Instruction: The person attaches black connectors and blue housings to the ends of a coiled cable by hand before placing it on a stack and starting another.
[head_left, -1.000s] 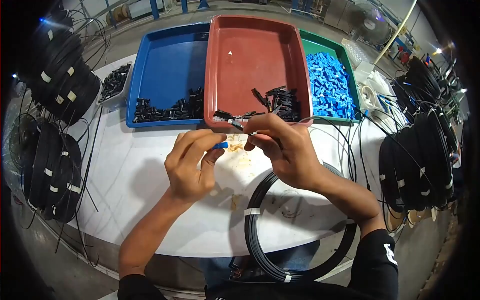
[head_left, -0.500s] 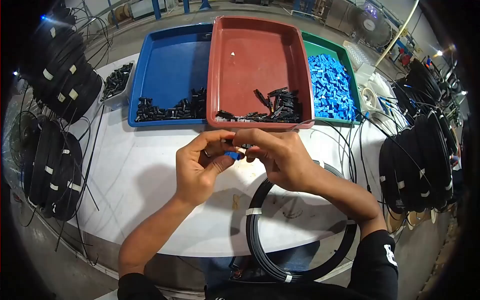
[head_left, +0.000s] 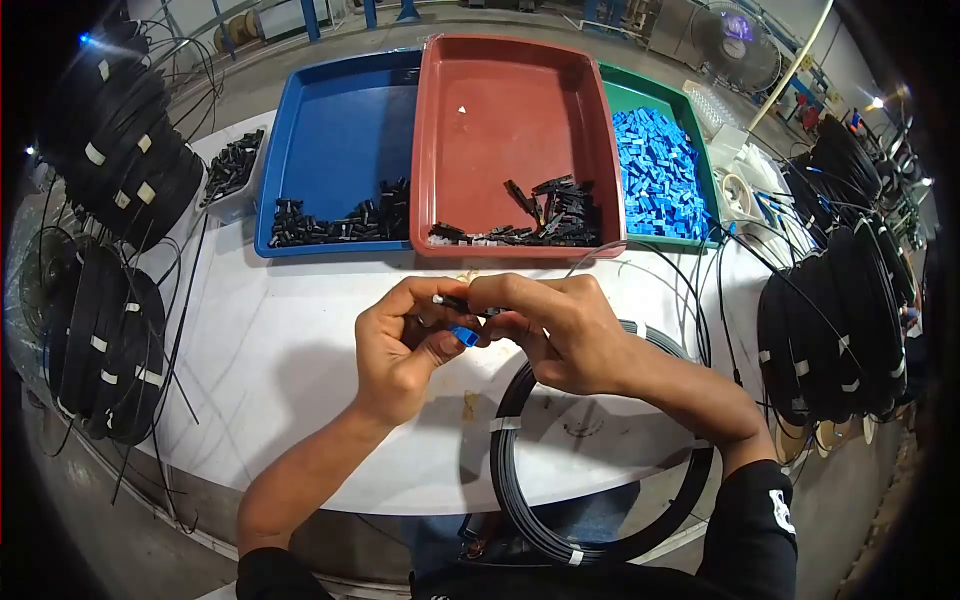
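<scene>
My left hand (head_left: 392,352) is closed, its thumb pressing a small blue plastic connector housing (head_left: 464,336) against the fingers. The housing's open end faces right. Just above it lies a slim black fibre connector (head_left: 454,302) with a white tip pointing left. My right hand (head_left: 565,335) pinches this connector between thumb and index finger, and my left index finger is close to or touching it. The fingers hide part of both pieces. A coil of black cable (head_left: 506,460) lies below my right forearm, overhanging the table's front edge.
Along the back of the white table (head_left: 330,420) stand a blue tray (head_left: 345,110) and a red tray (head_left: 500,100) with black parts, and a green tray (head_left: 628,92) of blue housings. A clear box (head_left: 233,170) holds black parts. Cable coils (head_left: 830,320) hang at both sides.
Both hands have dropped slightly. The blue housing has turned so its open end shows, and the black connector's white tip has come into sight.
</scene>
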